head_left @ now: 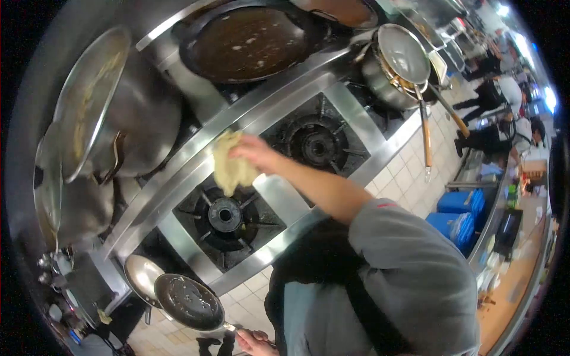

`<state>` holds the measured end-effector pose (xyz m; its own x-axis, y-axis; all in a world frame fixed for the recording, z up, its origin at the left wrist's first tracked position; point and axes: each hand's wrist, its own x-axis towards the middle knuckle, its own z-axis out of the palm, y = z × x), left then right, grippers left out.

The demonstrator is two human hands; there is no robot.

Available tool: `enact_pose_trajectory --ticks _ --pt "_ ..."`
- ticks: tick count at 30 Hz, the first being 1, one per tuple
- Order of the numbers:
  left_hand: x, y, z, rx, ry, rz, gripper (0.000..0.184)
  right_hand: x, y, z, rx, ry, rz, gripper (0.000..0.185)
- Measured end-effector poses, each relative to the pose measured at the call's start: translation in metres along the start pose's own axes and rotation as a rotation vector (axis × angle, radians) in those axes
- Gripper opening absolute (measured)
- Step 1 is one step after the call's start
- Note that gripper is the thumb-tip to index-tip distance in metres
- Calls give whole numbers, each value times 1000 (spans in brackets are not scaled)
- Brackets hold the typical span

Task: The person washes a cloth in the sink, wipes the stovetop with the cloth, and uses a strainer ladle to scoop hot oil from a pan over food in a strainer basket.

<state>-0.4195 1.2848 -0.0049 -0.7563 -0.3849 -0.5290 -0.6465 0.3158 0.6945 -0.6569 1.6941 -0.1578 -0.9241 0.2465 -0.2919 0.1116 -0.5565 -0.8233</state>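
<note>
My right hand (pixel 254 153) grips a pale yellowish cloth (pixel 231 169), which hangs over the steel strip between two burners. One black burner (pixel 224 215) lies just below the cloth and another burner (pixel 317 145) is to its right. At the bottom, my left hand (pixel 255 343) is closed round the handle of a dark frying pan (pixel 190 301) with residue inside. That pan is held beyond the stove's front edge, overlapping a second, lighter pan (pixel 141 276).
Large steel pots (pixel 142 113) stand at the left, and a wide dark pan (pixel 249 44) sits at the back. Stacked pans (pixel 404 53) with projecting handles are at the upper right. Blue bins (pixel 451 228), a long counter and several people are farther right.
</note>
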Motion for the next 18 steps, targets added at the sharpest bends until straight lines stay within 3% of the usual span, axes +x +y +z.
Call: enact_pose_trajectory --ticks 2,7,10,18 --pt "-5 15 13 66 -115 181 51 -18 -35 -71 157 82 -74 38" --pt "-21 33 52 76 -89 141 53 -49 -112 -215 91 377 -225 36" --pt "-21 34 61 121 -113 157 52 -61 -146 -252 14 644 -200 38" --pt "-60 68 108 38 -43 58 45 -9 -133 -392 -285 839 -363 48"
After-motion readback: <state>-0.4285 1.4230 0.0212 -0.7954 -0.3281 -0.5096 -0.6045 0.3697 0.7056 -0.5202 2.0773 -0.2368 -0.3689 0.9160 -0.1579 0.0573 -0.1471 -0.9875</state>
